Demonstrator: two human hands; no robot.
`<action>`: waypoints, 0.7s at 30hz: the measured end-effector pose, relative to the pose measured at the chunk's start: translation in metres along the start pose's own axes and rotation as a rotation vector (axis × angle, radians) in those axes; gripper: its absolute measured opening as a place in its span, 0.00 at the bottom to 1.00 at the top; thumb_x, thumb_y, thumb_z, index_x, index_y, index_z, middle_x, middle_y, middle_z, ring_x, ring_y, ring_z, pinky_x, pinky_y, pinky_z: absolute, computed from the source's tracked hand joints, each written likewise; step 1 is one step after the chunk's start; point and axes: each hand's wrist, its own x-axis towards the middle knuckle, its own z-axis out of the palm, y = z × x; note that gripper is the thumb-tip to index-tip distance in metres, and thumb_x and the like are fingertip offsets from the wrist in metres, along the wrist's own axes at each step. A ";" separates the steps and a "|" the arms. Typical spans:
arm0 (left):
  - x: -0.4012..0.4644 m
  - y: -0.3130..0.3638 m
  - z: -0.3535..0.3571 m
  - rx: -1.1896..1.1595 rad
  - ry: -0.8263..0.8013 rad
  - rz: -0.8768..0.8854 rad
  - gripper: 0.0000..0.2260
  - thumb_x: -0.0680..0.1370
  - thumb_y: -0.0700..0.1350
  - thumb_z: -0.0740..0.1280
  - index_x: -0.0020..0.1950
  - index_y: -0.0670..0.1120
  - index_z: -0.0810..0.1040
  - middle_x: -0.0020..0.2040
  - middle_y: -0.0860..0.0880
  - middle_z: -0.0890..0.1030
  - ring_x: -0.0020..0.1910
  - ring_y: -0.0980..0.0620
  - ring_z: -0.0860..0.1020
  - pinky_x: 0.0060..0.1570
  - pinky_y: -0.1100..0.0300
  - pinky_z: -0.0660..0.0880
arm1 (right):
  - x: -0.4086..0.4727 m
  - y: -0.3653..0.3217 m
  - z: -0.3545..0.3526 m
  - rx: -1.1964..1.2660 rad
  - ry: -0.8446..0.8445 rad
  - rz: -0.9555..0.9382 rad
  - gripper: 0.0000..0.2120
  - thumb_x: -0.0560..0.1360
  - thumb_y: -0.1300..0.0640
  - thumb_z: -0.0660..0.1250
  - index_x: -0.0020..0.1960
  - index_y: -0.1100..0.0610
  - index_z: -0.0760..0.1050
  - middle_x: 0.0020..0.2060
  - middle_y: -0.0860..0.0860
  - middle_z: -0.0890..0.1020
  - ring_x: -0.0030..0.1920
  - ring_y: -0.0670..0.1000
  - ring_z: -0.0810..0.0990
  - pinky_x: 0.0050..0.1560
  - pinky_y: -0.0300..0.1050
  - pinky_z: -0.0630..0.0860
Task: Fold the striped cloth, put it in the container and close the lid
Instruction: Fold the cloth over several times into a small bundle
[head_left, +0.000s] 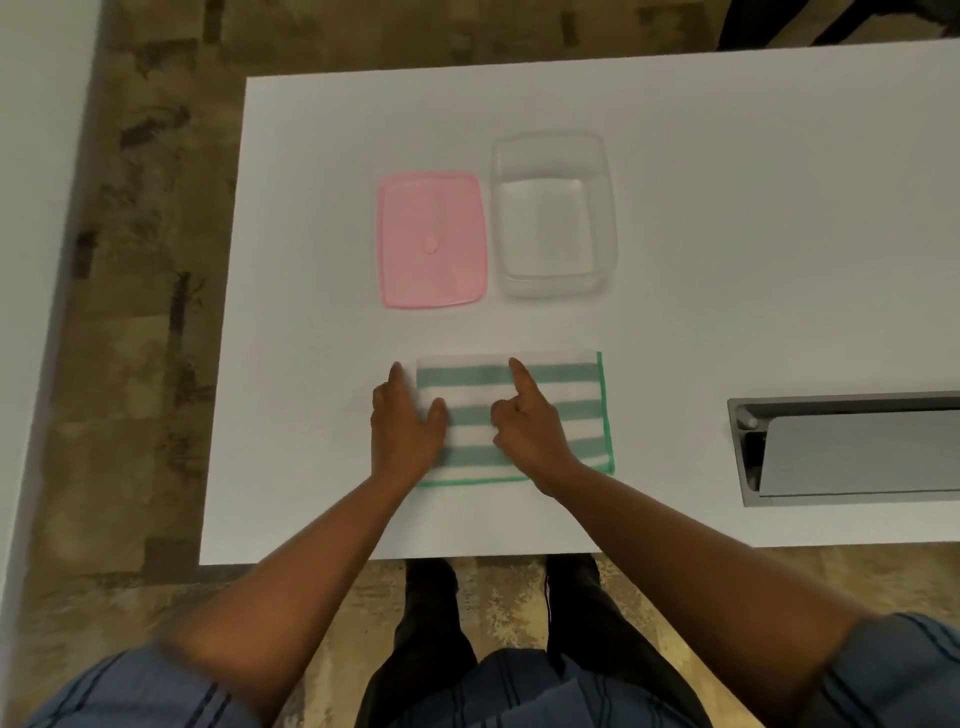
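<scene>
While the cloth lies flat near the table's front edge, the left hand presses its left edge, fingers straight, gripping nothing; the right hand rests on its middle, forefinger out, others curled, holding nothing; beyond, the lid lies beside the open container

Even, soft overhead light; white surface bright, shadows faint. Slight overall softness (compression blur). Wide-angle bend at frame edges; sleeves at bottom smeared.
</scene>
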 end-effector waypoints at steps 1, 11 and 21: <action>0.000 0.002 -0.004 -0.042 -0.018 -0.055 0.34 0.78 0.51 0.69 0.80 0.47 0.58 0.71 0.44 0.69 0.68 0.43 0.72 0.68 0.47 0.72 | 0.002 -0.001 0.002 0.013 -0.026 0.063 0.33 0.78 0.57 0.60 0.80 0.41 0.54 0.42 0.54 0.81 0.45 0.57 0.83 0.53 0.58 0.83; -0.002 0.029 -0.013 -0.319 -0.151 -0.219 0.21 0.68 0.40 0.76 0.58 0.47 0.75 0.52 0.48 0.82 0.49 0.48 0.82 0.51 0.46 0.82 | 0.001 -0.003 -0.007 0.007 -0.013 0.093 0.30 0.78 0.55 0.63 0.77 0.44 0.60 0.43 0.53 0.81 0.43 0.52 0.82 0.46 0.50 0.82; -0.038 0.065 -0.005 -0.335 -0.138 0.042 0.21 0.70 0.44 0.77 0.58 0.52 0.72 0.48 0.52 0.79 0.45 0.53 0.79 0.44 0.58 0.79 | -0.007 0.005 -0.028 0.061 -0.168 -0.001 0.09 0.82 0.56 0.58 0.58 0.54 0.75 0.46 0.50 0.82 0.44 0.50 0.81 0.44 0.43 0.79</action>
